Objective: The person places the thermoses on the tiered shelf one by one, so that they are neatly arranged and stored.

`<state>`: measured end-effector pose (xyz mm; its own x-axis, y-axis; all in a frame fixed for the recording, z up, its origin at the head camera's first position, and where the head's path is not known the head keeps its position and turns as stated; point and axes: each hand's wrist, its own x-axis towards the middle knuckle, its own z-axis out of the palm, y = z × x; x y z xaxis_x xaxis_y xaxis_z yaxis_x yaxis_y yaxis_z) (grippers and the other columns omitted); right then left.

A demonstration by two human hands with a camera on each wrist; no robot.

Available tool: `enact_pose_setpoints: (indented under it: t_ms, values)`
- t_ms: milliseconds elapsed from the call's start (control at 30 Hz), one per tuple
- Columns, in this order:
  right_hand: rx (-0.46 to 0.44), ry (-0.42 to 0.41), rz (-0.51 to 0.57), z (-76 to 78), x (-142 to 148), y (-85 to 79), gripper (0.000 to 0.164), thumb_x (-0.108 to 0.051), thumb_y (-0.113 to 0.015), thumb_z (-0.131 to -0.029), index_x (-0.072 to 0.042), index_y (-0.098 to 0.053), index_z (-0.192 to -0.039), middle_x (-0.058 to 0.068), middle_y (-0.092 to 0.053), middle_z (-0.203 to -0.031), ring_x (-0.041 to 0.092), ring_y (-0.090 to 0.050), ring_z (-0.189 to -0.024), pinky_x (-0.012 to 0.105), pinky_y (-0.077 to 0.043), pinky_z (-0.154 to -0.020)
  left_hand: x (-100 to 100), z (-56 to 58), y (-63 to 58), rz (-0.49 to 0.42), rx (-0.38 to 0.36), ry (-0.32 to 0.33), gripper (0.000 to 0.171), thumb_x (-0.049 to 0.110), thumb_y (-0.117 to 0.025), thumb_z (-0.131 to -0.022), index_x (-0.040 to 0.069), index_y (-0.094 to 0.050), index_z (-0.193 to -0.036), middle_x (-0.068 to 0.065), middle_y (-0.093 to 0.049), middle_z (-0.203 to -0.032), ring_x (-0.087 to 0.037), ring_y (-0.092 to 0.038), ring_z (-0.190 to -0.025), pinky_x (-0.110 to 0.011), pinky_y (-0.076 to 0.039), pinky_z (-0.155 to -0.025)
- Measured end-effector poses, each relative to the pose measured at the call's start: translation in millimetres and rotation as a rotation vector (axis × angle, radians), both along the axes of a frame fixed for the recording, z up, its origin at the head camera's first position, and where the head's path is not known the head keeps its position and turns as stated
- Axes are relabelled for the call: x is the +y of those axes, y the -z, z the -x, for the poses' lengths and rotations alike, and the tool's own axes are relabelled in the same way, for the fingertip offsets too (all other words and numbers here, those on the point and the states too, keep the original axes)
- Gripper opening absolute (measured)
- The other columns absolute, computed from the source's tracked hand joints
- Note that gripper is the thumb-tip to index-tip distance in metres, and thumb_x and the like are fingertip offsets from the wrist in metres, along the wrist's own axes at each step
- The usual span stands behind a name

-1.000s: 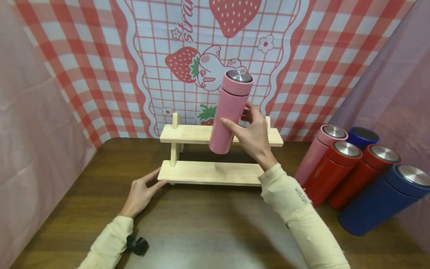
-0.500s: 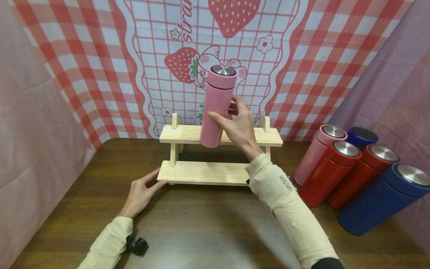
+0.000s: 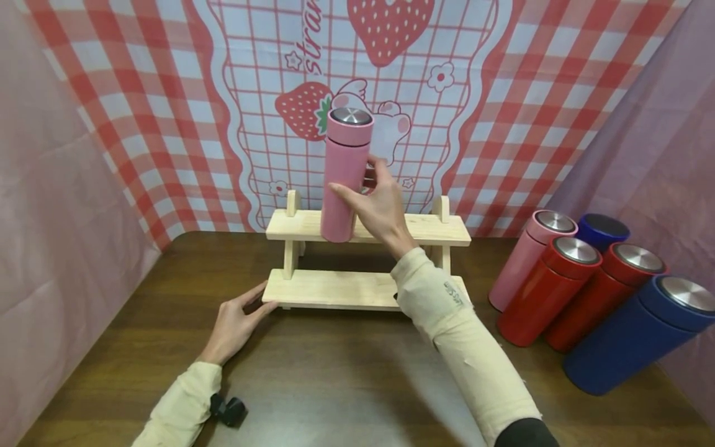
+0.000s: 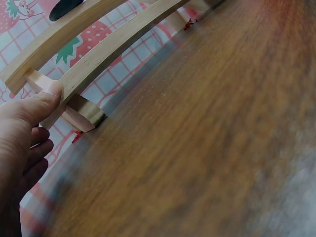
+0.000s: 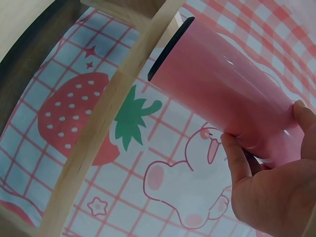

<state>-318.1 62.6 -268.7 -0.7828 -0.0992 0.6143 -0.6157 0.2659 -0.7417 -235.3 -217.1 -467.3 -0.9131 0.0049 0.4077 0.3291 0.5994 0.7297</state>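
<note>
A pink thermos bottle (image 3: 345, 167) with a steel-topped lid is held nearly upright by my right hand (image 3: 377, 208), thumb on its near side and fingers round the right. Its dark base shows at the upper board's edge in the right wrist view; whether it touches cannot be told. The two-tier wooden shelf (image 3: 329, 289) stands at the back of the table. My left hand (image 3: 234, 323) holds the left end of its lower board. In the left wrist view the thumb lies on the board's end, with the other fingers (image 4: 37, 155) behind and below.
Several thermos bottles stand at the right: a pink one (image 3: 519, 267), two red ones (image 3: 547, 292), a dark blue one (image 3: 631, 335) and a bright blue one (image 3: 603, 228). A checked strawberry cloth (image 3: 503, 124) hangs behind the shelf; pink curtains (image 3: 67, 217) flank the wooden table (image 3: 313, 379).
My right hand has carried the pink thermos bottle leftward over the shelf, and the bottle has become more upright. The left hand has stayed at the shelf's left end.
</note>
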Motion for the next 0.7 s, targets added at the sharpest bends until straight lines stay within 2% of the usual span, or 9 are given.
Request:
enact_pose_setpoints:
  t_ms: [300,700]
  values:
    - [-0.004,0.035,-0.039,8.2,-9.7,2.3,0.075,-0.027,-0.085,-0.089,-0.001,-0.047,-0.148,0.018,-0.067,-0.123,0.027,-0.065,-0.109,0.035,-0.058,-0.087,-1.1,0.4,0.7,-0.006,0.007,-0.001,0.057,0.03,-0.08,-0.094,0.002,-0.063,-0.141,-0.018,-0.067,-0.132,-0.033,-0.064,-0.122,-0.052,-0.052,-0.098]
    - [-0.059,0.052,-0.058,19.3,-19.5,-0.5,0.08,-0.028,-0.085,-0.089,-0.001,-0.044,-0.152,0.02,-0.065,-0.13,0.028,-0.066,-0.114,0.034,-0.058,-0.088,1.8,-1.0,0.4,-0.01,0.003,0.0,0.057,0.028,-0.08,-0.094,0.0,-0.063,-0.141,-0.019,-0.067,-0.131,-0.032,-0.064,-0.121,-0.051,-0.053,-0.098]
